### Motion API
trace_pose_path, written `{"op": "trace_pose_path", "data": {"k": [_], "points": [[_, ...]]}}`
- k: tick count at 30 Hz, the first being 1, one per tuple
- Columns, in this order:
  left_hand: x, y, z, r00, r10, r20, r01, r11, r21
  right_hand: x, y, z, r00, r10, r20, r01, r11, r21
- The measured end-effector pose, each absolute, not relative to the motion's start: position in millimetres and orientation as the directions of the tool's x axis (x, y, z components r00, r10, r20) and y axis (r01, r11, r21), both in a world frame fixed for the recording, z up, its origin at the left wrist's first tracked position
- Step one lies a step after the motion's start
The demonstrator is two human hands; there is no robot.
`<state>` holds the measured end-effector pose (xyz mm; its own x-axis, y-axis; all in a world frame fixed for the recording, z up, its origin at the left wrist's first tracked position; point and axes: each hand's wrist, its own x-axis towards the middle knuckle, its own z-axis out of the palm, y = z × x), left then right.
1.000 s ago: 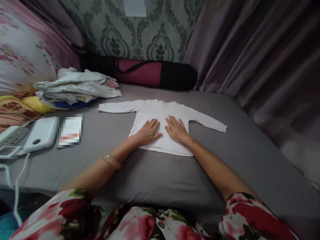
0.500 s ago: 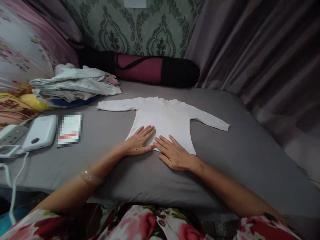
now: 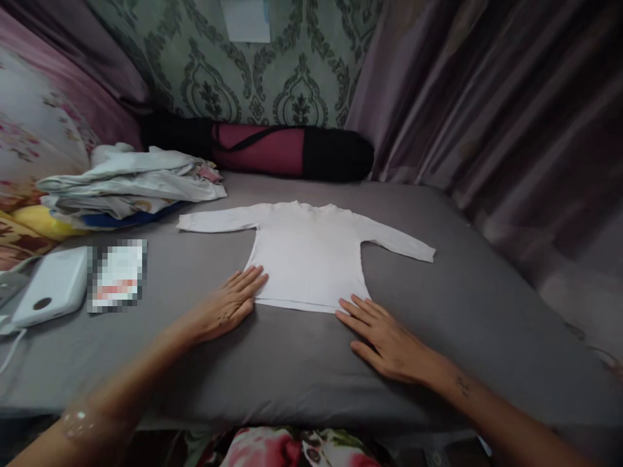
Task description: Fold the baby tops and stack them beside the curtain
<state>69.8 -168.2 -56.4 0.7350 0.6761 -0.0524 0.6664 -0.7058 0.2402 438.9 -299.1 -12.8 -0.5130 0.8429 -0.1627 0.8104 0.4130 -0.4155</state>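
A small white long-sleeved shirt point(image 3: 309, 259) lies spread flat on the grey sheet point(image 3: 296, 363), its neckline toward the wall and both sleeves stretched out sideways. On its lower left corner rests my left hand point(image 3: 233, 301), fingers extended and lying flat. My right hand point(image 3: 387, 337) touches the lower right corner with its fingertips, the fingers flat and the thumb apart. Between the two hands the bottom hem shows, with a second edge just below it. Neither hand grasps the fabric.
A pile of clothes point(image 3: 141, 181) sits at the back left. Near it are a white power bank point(image 3: 56, 285) with a cable and a blurred-out packet point(image 3: 119, 275). A black and maroon long bag point(image 3: 257, 150) lies along the wall; curtains point(image 3: 467, 97) hang at the right.
My hands have slid apart from the middle of the shirt's lower part to its two bottom corners. The camera view has tilted slightly upward.
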Motion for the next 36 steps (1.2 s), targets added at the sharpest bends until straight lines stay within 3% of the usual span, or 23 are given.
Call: {"op": "trace_pose_path", "data": {"k": [5,9,11,17,25,29,36], "points": [[85,-153,-29,0.698,0.716,-0.018,0.705,-0.682,0.195,445,-265,2,-0.417,0.901,-0.122,0.799,0.300,-0.521],[136,-111,-23,0.641,0.760,0.109,0.737,-0.649,0.191,417,-201,-18,-0.276,0.958,0.078,0.843,0.280,-0.460],[162,-88,-33,0.652,0.737,0.178,0.702,-0.675,0.225,399,-171,-34,-0.251,0.967,0.050,0.889,0.251,-0.382],[202,-40,-67,0.563,0.808,0.177,0.785,-0.589,0.194,377,-116,-60,-0.086,0.995,-0.048,0.959,0.070,-0.276],[215,7,-57,0.413,0.906,0.090,0.898,-0.421,0.127,385,-65,-48,0.148,0.974,-0.172,0.960,-0.183,-0.213],[227,26,-50,0.307,0.948,0.080,0.937,-0.316,0.149,385,-34,-38,0.269,0.954,-0.131,0.946,-0.287,-0.149],[245,54,-52,0.101,0.985,0.136,0.960,-0.133,0.248,407,-8,-34,0.441,0.897,0.028,0.851,-0.409,-0.329]]}}
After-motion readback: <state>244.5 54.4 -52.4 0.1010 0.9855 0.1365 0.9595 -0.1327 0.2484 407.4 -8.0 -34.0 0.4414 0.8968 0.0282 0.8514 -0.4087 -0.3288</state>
